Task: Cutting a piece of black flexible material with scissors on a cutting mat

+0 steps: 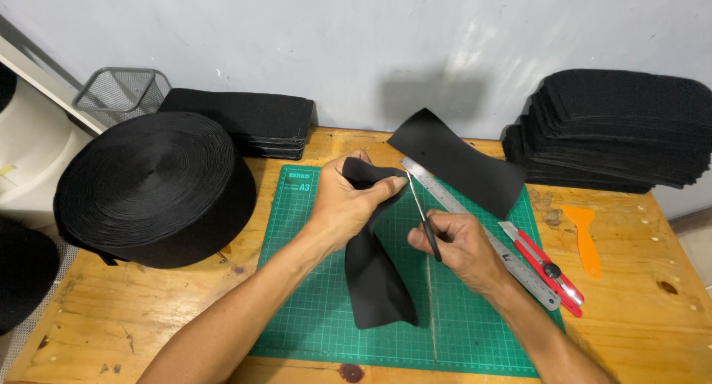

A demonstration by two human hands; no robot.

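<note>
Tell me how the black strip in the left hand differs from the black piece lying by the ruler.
The strip is held up by the left hand, folded and drooping; the piece lies flat, untouched. The strip hangs over the green mat; the piece lies partly on the wooden table. Both are the same black fabric.

The strip [378,280] pinched in the left hand [348,202] is matt black cloth, soft and slightly fuzzy. The tool [423,217] in the right hand [460,247] has a thin, shiny metal blade. Under both hands the cutting mat [319,310] is matt green plastic. Beside the right hand the ruler [475,221] is brushed steel. The desk [638,317] is stained, raw-looking wood.
</note>
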